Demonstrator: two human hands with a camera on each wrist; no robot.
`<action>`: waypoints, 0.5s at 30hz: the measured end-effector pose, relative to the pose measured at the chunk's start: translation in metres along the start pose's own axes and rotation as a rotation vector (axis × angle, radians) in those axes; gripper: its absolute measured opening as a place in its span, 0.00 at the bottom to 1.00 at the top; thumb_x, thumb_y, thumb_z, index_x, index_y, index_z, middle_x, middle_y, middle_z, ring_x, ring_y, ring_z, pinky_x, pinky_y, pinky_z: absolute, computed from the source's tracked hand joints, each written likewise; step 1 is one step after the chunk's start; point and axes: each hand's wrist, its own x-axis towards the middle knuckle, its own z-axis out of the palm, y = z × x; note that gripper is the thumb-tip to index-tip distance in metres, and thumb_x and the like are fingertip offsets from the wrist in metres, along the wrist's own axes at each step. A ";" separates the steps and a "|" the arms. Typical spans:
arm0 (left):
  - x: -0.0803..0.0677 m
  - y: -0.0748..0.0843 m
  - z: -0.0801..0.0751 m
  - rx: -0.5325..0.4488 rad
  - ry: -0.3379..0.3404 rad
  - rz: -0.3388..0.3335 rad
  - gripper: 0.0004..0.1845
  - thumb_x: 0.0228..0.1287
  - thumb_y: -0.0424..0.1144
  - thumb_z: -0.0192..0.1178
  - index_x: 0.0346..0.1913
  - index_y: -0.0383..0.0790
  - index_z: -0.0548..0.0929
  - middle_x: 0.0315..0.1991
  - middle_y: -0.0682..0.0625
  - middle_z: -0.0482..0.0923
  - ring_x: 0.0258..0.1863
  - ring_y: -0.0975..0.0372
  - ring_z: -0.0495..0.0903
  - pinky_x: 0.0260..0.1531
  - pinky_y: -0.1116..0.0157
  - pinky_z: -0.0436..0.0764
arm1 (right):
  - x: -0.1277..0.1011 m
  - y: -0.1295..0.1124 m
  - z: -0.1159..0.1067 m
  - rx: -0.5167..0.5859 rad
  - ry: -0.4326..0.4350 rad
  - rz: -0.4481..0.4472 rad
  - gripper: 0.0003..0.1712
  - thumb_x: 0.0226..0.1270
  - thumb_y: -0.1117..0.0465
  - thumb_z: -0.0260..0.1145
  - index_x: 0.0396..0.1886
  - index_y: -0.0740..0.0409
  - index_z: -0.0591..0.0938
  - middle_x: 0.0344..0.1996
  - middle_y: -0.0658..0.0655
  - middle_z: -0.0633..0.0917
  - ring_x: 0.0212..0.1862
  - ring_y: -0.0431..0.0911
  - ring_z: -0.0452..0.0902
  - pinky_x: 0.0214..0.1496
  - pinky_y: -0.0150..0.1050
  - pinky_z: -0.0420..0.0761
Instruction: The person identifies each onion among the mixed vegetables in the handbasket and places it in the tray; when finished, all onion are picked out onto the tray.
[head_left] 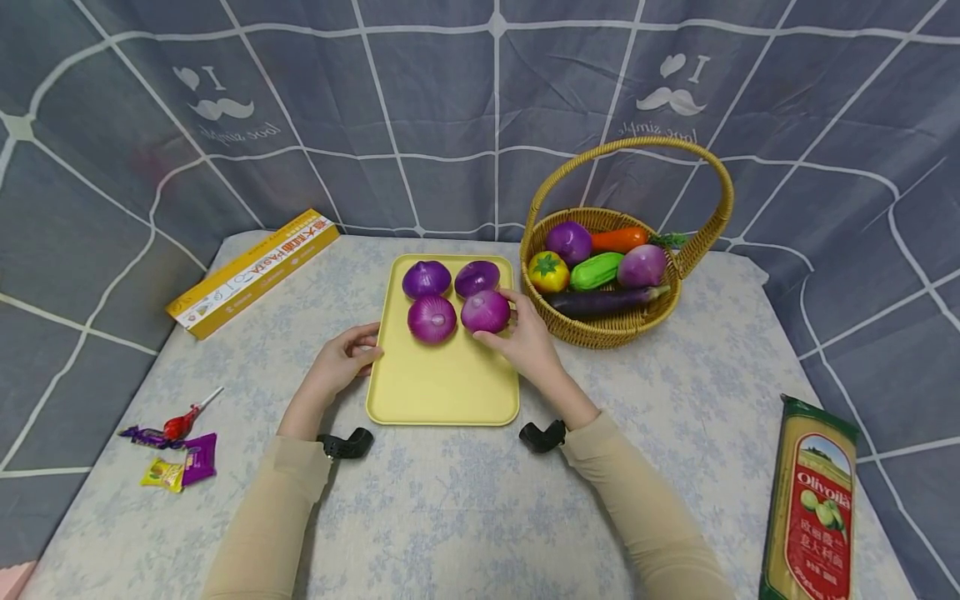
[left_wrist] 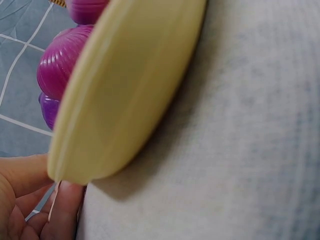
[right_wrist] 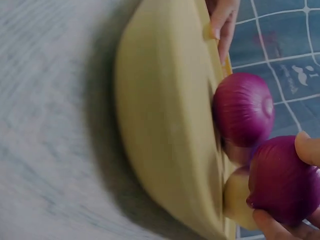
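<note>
Onion (head_left: 486, 311), purple: on the yellow tray (head_left: 442, 392) near its right edge, pinched between thumb and fingers of the right hand (head_left: 525, 337). Tray: mid-surface, three more onions toward its far edge; left hand (head_left: 341, 362) grips its left rim. Basket (head_left: 626, 329): just right of tray, holding vegetables. Risk: round onion may roll against its neighbours if the pinch slackens.
</note>
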 end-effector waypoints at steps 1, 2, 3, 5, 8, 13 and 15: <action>0.000 0.000 0.000 -0.001 0.000 0.003 0.29 0.71 0.37 0.59 0.73 0.44 0.67 0.53 0.43 0.73 0.36 0.68 0.74 0.34 0.74 0.81 | 0.000 0.001 0.001 -0.017 -0.001 -0.001 0.47 0.55 0.55 0.78 0.71 0.61 0.64 0.64 0.64 0.72 0.62 0.57 0.74 0.61 0.47 0.79; -0.001 0.000 0.000 0.001 -0.002 0.006 0.29 0.72 0.37 0.59 0.74 0.44 0.67 0.54 0.43 0.73 0.36 0.68 0.74 0.34 0.74 0.81 | 0.000 0.002 0.002 -0.031 -0.004 -0.003 0.47 0.55 0.55 0.78 0.71 0.61 0.65 0.64 0.64 0.72 0.62 0.57 0.74 0.61 0.47 0.79; -0.001 0.001 0.000 0.002 -0.003 0.010 0.30 0.71 0.37 0.59 0.74 0.43 0.66 0.54 0.42 0.73 0.36 0.68 0.75 0.34 0.74 0.81 | 0.001 0.003 0.002 -0.046 -0.006 -0.005 0.47 0.55 0.54 0.78 0.71 0.61 0.65 0.64 0.64 0.72 0.61 0.56 0.74 0.60 0.47 0.79; -0.002 0.001 0.000 0.004 -0.005 0.014 0.30 0.72 0.37 0.59 0.74 0.43 0.66 0.55 0.41 0.73 0.36 0.68 0.75 0.34 0.74 0.81 | 0.001 0.005 0.003 -0.069 -0.012 -0.012 0.47 0.56 0.54 0.78 0.71 0.61 0.66 0.64 0.64 0.71 0.61 0.56 0.73 0.60 0.48 0.79; -0.002 0.001 0.000 0.009 0.000 0.010 0.30 0.71 0.38 0.59 0.74 0.43 0.66 0.54 0.42 0.74 0.36 0.69 0.75 0.34 0.74 0.81 | 0.002 0.007 0.005 -0.079 -0.019 -0.018 0.46 0.55 0.55 0.78 0.70 0.61 0.67 0.64 0.64 0.71 0.61 0.56 0.73 0.62 0.48 0.78; -0.001 0.001 0.001 0.019 0.011 -0.005 0.29 0.72 0.38 0.59 0.73 0.44 0.67 0.51 0.46 0.74 0.37 0.68 0.75 0.34 0.74 0.81 | 0.005 0.011 0.008 -0.033 -0.035 -0.012 0.46 0.55 0.59 0.78 0.70 0.62 0.66 0.64 0.67 0.70 0.63 0.58 0.72 0.64 0.47 0.78; 0.000 0.001 0.001 0.022 0.014 -0.006 0.29 0.72 0.38 0.59 0.73 0.44 0.67 0.51 0.46 0.74 0.36 0.68 0.75 0.34 0.74 0.81 | 0.007 0.012 0.009 -0.021 -0.042 -0.010 0.47 0.54 0.60 0.78 0.70 0.63 0.65 0.64 0.68 0.70 0.64 0.59 0.72 0.64 0.47 0.77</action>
